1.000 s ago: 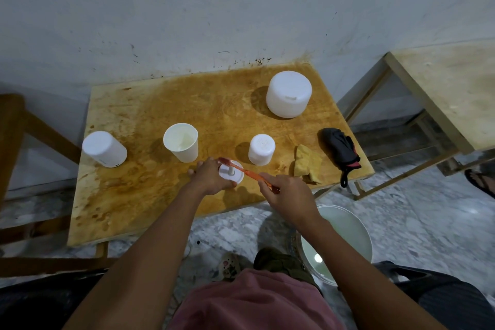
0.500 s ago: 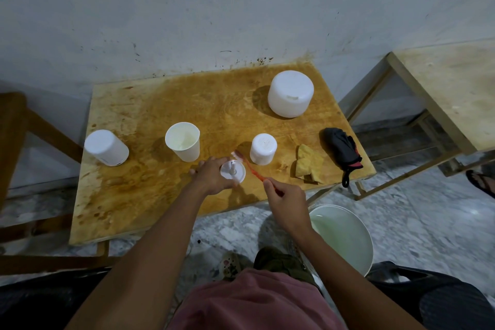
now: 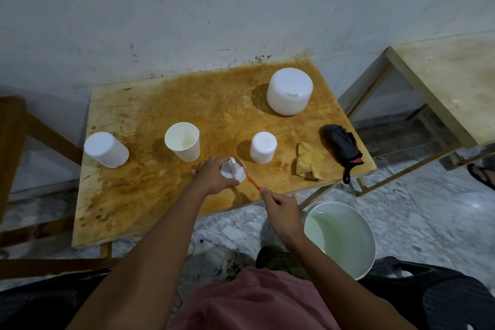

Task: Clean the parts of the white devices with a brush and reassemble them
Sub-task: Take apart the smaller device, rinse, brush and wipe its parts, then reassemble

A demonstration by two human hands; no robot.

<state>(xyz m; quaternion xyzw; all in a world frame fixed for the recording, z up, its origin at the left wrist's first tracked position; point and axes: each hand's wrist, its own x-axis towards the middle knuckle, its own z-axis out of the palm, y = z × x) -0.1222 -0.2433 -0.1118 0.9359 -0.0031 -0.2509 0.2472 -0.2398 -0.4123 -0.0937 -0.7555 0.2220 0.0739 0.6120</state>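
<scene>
**A:** Nearest me, on the floor at 4 o'clock from the work, is the white basin (image 3: pixel 330 203) of water. Just above it is my right hand (image 3: pixel 281 209), fingers pinching the tail of the orange brush (image 3: pixel 251 181). The bristle end sits at the right edge of the part.

**B:** And the part itself?

**A:** A white disc (image 3: pixel 233 169) with a centre stem, over the near edge of the tabletop (image 3: pixel 160 195); take it as the middle of the dial. My left hand (image 3: pixel 211 175) comes in from 8 o'clock, fingers curled round the rim. I cannot tell whether the disc touches the wood.

**B:** How will it handle?

**A:** I judge it light, stiff moulded plastic, probably wet and so slippery. The thin stem looks like the weak point. I would grip the rim only and brush lightly, so the disc does not twist out of the fingers.

**B:** Beyond it?

**A:** A white cup (image 3: pixel 182 141) at 11 o'clock and a small white cylinder (image 3: pixel 263 147) at 1, both apart from the disc. A yellow cloth (image 3: pixel 308 162) lies at 3, with a black pouch (image 3: pixel 341 146) past it. A second white cylinder (image 3: pixel 106 149) sits well out at 9. Farthest, at 1 o'clock near the wall, is the large white housing (image 3: pixel 289 91). It is bulkier and smooth-sided, so I judge it needs both hands on its flanks.
</scene>
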